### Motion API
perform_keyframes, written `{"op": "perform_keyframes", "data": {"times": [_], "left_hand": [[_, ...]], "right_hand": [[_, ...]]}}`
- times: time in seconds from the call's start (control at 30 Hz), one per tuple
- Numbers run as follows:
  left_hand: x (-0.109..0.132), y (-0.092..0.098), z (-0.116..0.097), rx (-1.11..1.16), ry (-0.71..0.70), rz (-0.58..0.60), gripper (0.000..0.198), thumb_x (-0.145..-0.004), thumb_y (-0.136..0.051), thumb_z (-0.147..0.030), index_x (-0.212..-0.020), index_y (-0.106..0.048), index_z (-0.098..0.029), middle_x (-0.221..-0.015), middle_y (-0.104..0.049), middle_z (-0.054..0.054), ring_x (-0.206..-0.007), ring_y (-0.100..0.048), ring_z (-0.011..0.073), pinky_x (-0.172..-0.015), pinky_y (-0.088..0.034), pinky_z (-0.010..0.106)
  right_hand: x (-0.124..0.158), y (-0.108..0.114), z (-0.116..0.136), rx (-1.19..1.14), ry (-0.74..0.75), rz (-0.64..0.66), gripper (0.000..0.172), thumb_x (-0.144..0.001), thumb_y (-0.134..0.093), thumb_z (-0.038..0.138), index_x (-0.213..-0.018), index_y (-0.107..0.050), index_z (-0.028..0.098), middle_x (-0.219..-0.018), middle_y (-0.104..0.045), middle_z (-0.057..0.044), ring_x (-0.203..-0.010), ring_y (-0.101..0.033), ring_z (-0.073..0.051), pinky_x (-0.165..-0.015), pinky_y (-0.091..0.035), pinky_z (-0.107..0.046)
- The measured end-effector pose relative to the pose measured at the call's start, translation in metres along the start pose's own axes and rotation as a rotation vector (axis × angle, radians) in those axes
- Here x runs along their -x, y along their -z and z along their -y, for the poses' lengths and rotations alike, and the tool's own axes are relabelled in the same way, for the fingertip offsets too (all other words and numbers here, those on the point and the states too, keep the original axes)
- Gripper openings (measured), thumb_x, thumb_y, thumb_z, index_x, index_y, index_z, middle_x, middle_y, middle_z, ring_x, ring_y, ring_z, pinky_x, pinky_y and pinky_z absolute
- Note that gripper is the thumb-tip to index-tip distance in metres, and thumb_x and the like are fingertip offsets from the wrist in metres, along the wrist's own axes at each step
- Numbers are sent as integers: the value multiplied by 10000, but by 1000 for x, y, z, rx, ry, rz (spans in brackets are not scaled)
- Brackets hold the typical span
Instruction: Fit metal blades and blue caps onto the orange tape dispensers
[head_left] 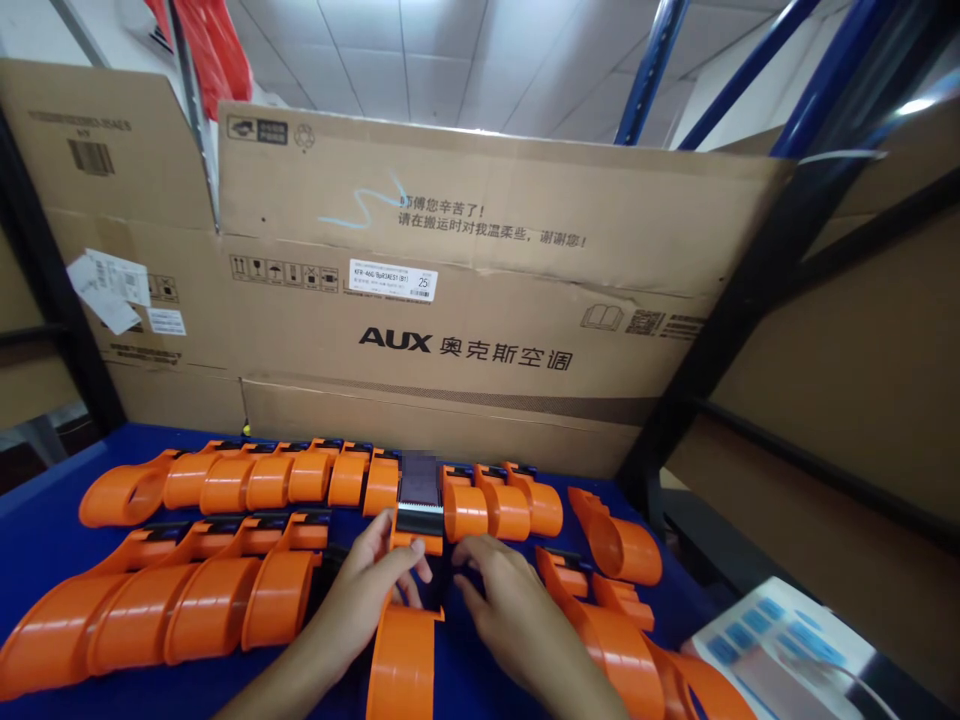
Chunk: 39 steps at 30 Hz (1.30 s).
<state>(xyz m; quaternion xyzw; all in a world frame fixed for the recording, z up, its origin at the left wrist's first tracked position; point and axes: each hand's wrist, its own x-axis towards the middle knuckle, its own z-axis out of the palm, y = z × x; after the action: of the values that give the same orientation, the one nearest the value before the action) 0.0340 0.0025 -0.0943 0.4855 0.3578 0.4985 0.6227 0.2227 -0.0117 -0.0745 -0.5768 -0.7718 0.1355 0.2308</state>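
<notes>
My left hand (373,572) is closed around an orange tape dispenser (403,660), its thumb across the orange crossbar near the top. This dispenser stands on end, with a black strip and a pale serrated blade (420,508) at its head and a dark flat flap (419,478) above the blade. Just to its right is my right hand (491,585), fingers bent and apart, with nothing visible in them. Rows of similar dispensers (227,485) lie behind and to the left (214,605). More of them (619,650) are beside my right forearm.
A blue tabletop (480,690) carries the dispensers. Behind it stands a large printed cardboard sheet (465,300). At the lower right is a white device with blue keys (780,640). Dark rack posts (705,320) rise on the right, and a red bag (214,50) hangs at the upper left.
</notes>
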Motion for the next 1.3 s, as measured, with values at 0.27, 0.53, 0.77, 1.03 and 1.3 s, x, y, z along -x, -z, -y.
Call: {"op": "perform_keyframes", "data": {"times": [0.27, 0.53, 0.77, 1.03, 1.3], "left_hand": [[0, -2, -1, 13, -36, -25, 343, -840, -699, -457, -1020, -613, -178, -729, -648, -2, -524, -571, 115, -515, -471, 223], [3, -6, -7, 30, -42, -51, 325, -829, -714, -469, -946, -631, -177, -725, -649, 5, -555, -580, 119, -526, -478, 221], [1, -3, -3, 37, -39, -66, 323, -842, -709, -456, -984, -615, -182, -719, -646, -6, -540, -584, 115, -533, -474, 229], [0, 1, 2, 46, -50, -34, 335, -842, -709, -482, -985, -615, -194, -724, -640, -13, -529, -588, 117, -527, -469, 231], [5, -3, -2, 22, -43, -43, 324, -852, -695, -493, -966, -626, -198, -726, -632, -10, -539, -583, 115, -531, -465, 227]], "right_hand": [[-6, 2, 8, -262, 63, -247, 164, -951, -513, 217, -1046, -647, 210, -913, -716, -64, -800, -673, -223, -748, -519, -326], [-7, -10, 10, -715, 74, -336, 175, -1011, -503, 369, -1123, -512, 235, -823, -673, -31, -686, -704, -198, -660, -580, -312], [-5, -16, 21, -728, 140, -312, 88, -946, -585, 275, -943, -506, 237, -836, -617, -10, -748, -660, -175, -701, -553, -285], [-4, -2, 15, -201, 340, -261, 145, -996, -477, 238, -863, -534, 228, -830, -603, -30, -749, -591, -179, -695, -482, -280], [-5, 0, 12, -187, 386, -285, 153, -1007, -465, 240, -889, -563, 238, -899, -652, -66, -809, -635, -200, -749, -527, -314]]}}
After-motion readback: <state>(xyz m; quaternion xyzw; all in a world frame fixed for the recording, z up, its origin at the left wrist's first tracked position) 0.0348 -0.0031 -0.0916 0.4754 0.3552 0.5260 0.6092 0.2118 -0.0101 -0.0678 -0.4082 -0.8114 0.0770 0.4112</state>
